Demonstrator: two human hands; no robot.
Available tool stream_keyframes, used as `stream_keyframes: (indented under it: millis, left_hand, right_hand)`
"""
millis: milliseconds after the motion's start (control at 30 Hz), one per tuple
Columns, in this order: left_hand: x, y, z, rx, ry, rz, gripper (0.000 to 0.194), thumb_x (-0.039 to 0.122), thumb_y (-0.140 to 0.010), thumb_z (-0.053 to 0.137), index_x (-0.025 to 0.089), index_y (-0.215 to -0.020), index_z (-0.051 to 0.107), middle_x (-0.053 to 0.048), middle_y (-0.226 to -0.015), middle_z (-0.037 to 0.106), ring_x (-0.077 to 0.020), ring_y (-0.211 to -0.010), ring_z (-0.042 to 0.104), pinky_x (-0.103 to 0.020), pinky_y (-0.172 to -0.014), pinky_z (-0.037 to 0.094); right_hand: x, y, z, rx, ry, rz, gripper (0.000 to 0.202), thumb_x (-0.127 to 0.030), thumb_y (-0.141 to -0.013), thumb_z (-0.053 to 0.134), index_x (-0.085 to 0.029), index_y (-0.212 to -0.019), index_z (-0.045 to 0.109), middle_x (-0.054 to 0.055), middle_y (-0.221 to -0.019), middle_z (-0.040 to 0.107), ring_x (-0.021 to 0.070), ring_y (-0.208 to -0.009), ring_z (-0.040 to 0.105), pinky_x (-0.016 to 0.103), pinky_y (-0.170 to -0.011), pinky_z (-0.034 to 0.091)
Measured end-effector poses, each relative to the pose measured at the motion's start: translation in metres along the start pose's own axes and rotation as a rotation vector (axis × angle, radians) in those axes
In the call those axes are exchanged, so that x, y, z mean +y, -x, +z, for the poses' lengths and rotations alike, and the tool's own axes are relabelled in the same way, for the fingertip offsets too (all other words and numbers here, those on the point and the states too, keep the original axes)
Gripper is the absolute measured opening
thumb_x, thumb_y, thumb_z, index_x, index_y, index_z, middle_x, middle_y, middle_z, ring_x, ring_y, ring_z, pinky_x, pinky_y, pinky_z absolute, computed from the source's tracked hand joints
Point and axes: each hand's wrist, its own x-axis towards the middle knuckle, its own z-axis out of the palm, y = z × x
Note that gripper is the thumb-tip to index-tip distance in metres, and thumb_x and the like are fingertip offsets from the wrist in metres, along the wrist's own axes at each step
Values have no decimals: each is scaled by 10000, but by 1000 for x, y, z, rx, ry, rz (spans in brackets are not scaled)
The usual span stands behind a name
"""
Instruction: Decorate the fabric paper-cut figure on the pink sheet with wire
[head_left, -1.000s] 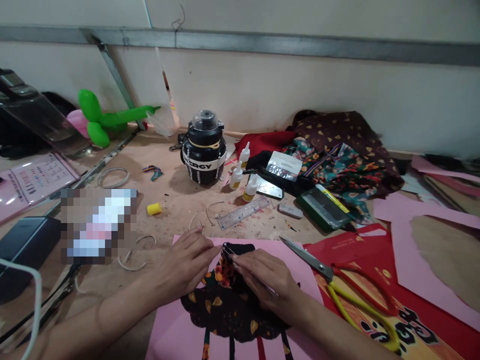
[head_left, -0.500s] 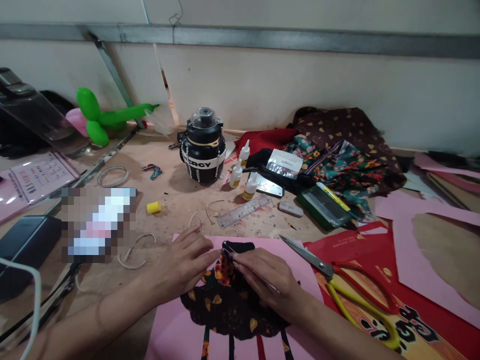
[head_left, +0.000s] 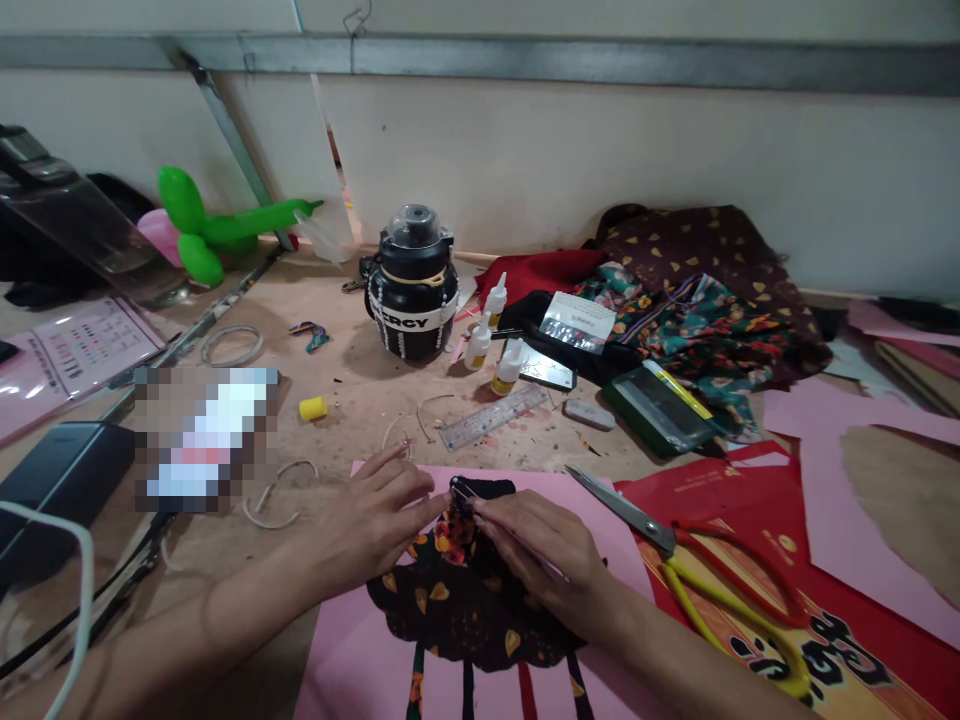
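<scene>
Two bare forearms, no sleeves in view. Left hand (head_left: pixel 367 525) and right hand (head_left: pixel 544 555): no rings, no watch, no gloves visible. Fingernails look short; any polish too blurred to tell.

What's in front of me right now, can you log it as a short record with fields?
Left hand: fingertips pressed on the dark floral fabric
Right hand: pinching the fabric's top edge
Under fabric: pink paper
Right of hands: scissors, yellow and red handles, lying on red paper
Behind: black jar, glue bottles, ruler
</scene>
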Motion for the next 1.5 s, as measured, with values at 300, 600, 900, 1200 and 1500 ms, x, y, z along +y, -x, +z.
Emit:
stream_keyframes:
  millis: [300, 600, 900, 1200, 1500]
  left_hand:
    - [-1, 1, 0, 3, 8, 21, 296, 93, -852, 464, 167, -1112, 586, -56, -933, 626, -179, -897, 581, -493, -1018, 400]
    - [1, 2, 0, 67, -2, 18, 297, 89, -867, 434, 169, -1100, 601, -49, -909, 642, -163, -877, 592, -479, -1027, 398]
    - [0, 3, 5, 87, 26, 0, 290, 93, -864, 437, 156, -1097, 597, -53, -925, 646, -165, -904, 597, -472, -1047, 392]
    - [0, 3, 4, 63, 6, 25, 292, 92, -865, 439, 155, -1109, 586, -55, -927, 640, -168, -896, 593, -468, -1026, 416]
    - [1, 0, 1, 5, -29, 24, 280, 96, -845, 481, 144, -1094, 599, -59, -915, 617, -177, -887, 573, -469, -1009, 425]
  right_hand:
    - [-1, -2, 1, 9, -23, 63, 340, -73, -863, 538, -174, -1184, 584, 74, -977, 713, 165, -890, 671, 276, -753, 568]
    - [1, -1, 2, 6, -3, 30, 371, -56, -856, 538, -176, -1206, 559, 85, -1009, 706, 170, -897, 667, 283, -754, 565]
    - [1, -3, 2, -11, 40, 6, 322, -80, -877, 511, -160, -1183, 575, 108, -1001, 713, 188, -899, 671, 306, -744, 575]
    - [1, -3, 2, -20, 4, 33, 336, -88, -888, 506, -189, -1204, 560, 104, -1015, 706, 187, -908, 666, 322, -747, 578]
    - [2, -6, 1, -32, -94, 110, 349, -93, -895, 509, -206, -1218, 575, 88, -1065, 692, 169, -964, 654, 304, -819, 566]
